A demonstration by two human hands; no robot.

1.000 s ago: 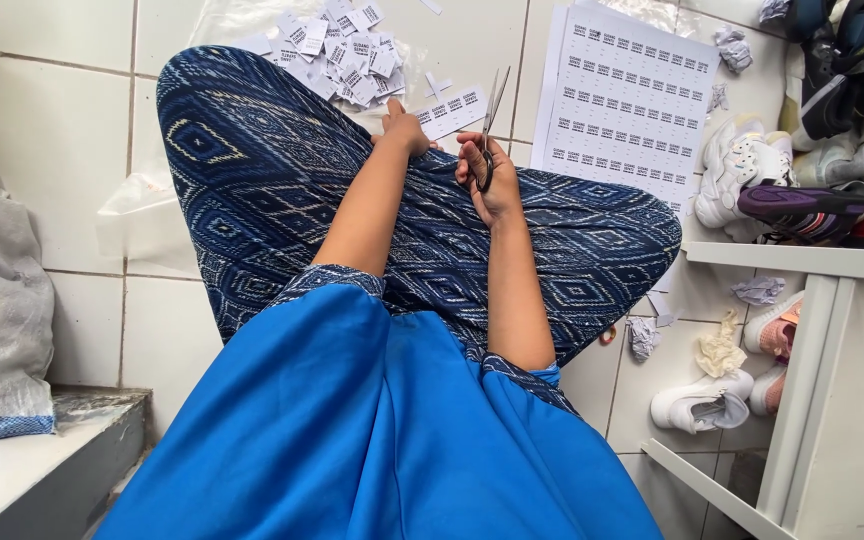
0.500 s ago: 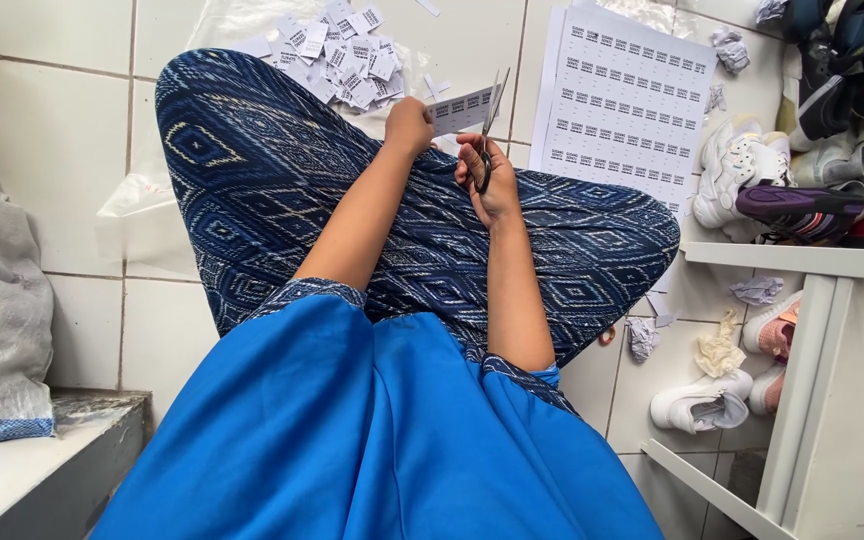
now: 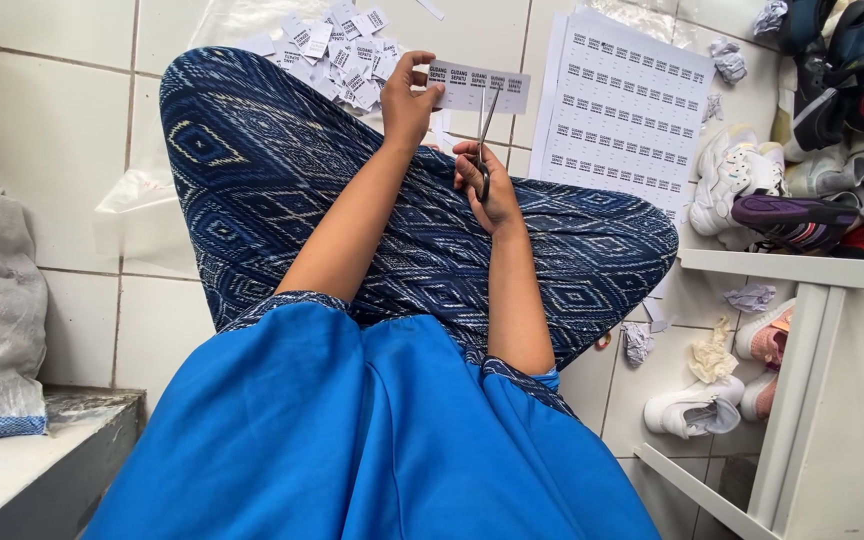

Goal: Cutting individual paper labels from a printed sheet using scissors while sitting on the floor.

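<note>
We hold a strip of printed labels point(image 3: 479, 86) in our left hand point(image 3: 409, 98) while our right hand point(image 3: 485, 185) works scissors point(image 3: 485, 135) against it, above 1 pile of cut labels point(image 3: 340, 55) on the tiled floor point(image 3: 62, 130).

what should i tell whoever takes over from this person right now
Left hand: pinching one end of a printed label strip, held up flat.
Right hand: gripping scissors, blades open at the strip's lower edge, about midway along.
Things: pile of cut labels on the tiled floor beyond the left knee; uncut label sheets lie to the right.
Done: many single labels already cut.
Left: the strip in hand is still in one piece, and the sheets are uncut.
</note>
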